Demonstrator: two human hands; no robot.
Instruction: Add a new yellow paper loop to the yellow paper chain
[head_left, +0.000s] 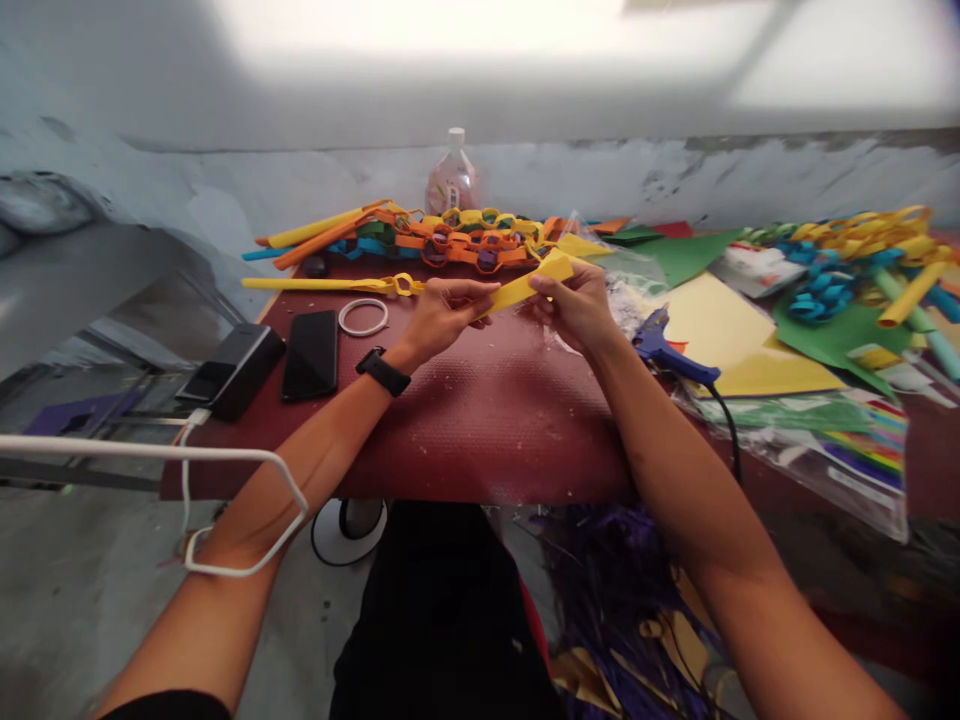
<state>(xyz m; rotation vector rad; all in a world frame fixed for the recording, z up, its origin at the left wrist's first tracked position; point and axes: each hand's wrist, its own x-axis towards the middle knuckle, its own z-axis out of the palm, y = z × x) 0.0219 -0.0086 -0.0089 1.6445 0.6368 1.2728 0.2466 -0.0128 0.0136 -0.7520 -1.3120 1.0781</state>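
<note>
My left hand [442, 315] and my right hand [574, 300] both pinch a long yellow paper strip [523, 285] held just above the dark red table [480, 420]. The left fingers close on its lower left end, the right fingers on its upper right end. A black watch sits on my left wrist. Just behind the hands lies a colourful paper chain [457, 238] of orange, yellow, blue and green links.
A blue glue gun [664, 348] with a black cord lies right of my hands. Two phones [311, 352], a white ring [363, 317], a yellow strip with loops [330, 285] and a bottle [451, 180] are left and behind. Coloured paper sheets [750, 340] and rolls [862, 260] crowd the right.
</note>
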